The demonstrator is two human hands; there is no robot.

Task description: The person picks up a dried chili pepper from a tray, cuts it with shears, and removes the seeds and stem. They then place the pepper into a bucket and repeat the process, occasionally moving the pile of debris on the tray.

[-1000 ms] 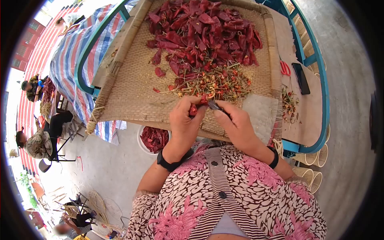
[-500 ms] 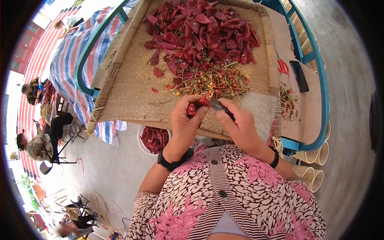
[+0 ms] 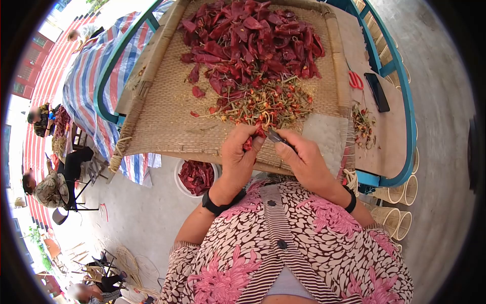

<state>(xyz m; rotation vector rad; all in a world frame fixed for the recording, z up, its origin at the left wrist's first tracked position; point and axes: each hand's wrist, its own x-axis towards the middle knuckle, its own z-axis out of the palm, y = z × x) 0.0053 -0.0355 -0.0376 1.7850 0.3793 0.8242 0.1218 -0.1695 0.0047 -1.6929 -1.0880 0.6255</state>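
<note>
My left hand (image 3: 238,152) is closed around a dried red chili pepper (image 3: 248,144), partly hidden by the fingers and thumb. In my right hand (image 3: 302,154) is a small knife (image 3: 276,137) with a dark handle, its blade at the pepper's stem end. Both hands are over the near edge of a woven bamboo tray (image 3: 167,116). Just beyond them lies a pile of cut stems and bits (image 3: 271,104). Farther back on the tray is a big heap of dried red peppers (image 3: 248,40).
A white bucket (image 3: 177,175) of red peppers stands on the floor below the tray. On the board at right are red-handled scissors (image 3: 356,80), a black phone (image 3: 377,92) and more stem scraps (image 3: 363,124). A teal metal frame (image 3: 407,126) surrounds the tray. People sit at far left.
My left hand has shifted slightly right and down, and less of the pepper shows between its fingers. The knife stays at the stem end.
</note>
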